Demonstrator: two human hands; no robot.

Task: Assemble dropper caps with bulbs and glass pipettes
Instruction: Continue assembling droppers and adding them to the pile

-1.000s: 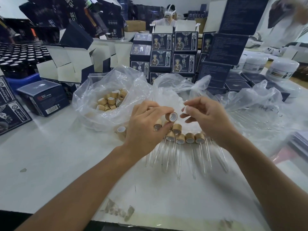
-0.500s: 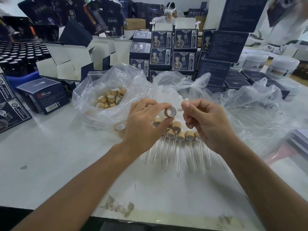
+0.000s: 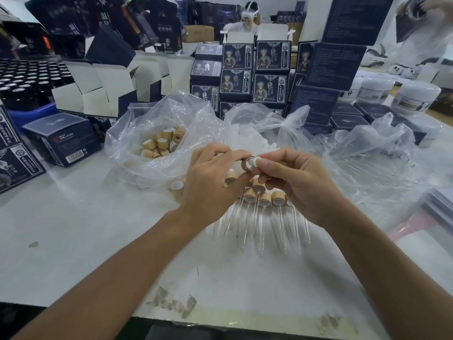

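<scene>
1. Since the earlier frame the hands have closed the gap: the bulb (image 3: 255, 162), then held just apart from the cap (image 3: 247, 164), now sits at the cap's opening.
2. Left hand (image 3: 210, 185) pinches the cap between thumb and fingertips, opening turned toward the right. Right hand (image 3: 299, 185) pinches the bulb between thumb and forefinger, the other fingers curled under.
3. Both parts are held in the air above the row of finished droppers (image 3: 263, 202) lying on the worktop (image 3: 73, 241), in front of the bulb bag (image 3: 252, 126).
4. Risks, as I judge them:
   - Bulb goes in crooked if pushed off-axis; its lip could fold instead of seating.
   - The pinch on the cap is light; a hard push may squirt it loose onto the droppers below.
   - A dropped part could knock the glass pipettes (image 3: 259, 231), which roll easily.
5. Looks: cap is a short tan ring, wood-toned, with a pale liner. Bulb is small, white, soft-looking, mostly hidden by fingertips. How deep it sits I cannot tell.
6. Loose caps remain in the cap bag (image 3: 137, 148).
</scene>
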